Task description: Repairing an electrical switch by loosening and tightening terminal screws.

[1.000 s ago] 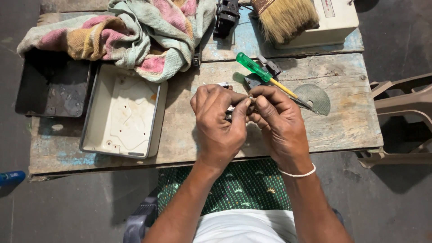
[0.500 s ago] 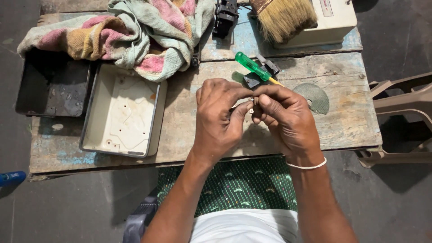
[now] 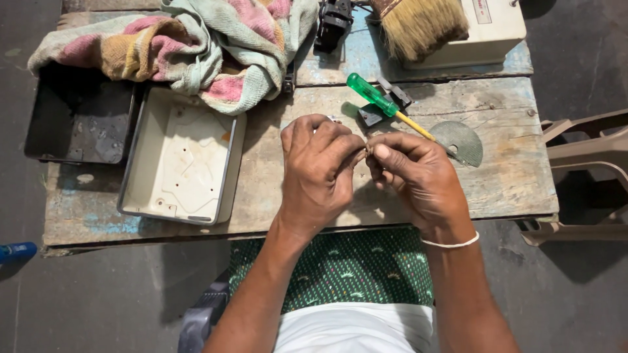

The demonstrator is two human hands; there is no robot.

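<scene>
I see a tiny part [image 3: 367, 151], too small to identify, pinched between both hands over the desk [image 3: 497, 176]. My left hand [image 3: 320, 173] and right hand [image 3: 415, 176] clench around it. A green-handled screwdriver [image 3: 374, 97] lies at twelve o'clock, a pale tray [image 3: 180, 157] at nine.

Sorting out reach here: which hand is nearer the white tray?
Left. The left hand is just right of the tray; the right hand lies farther right, beyond the left.

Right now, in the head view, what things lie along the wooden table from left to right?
Black tray → white box cover → left hand → right hand → grey disc.
</scene>
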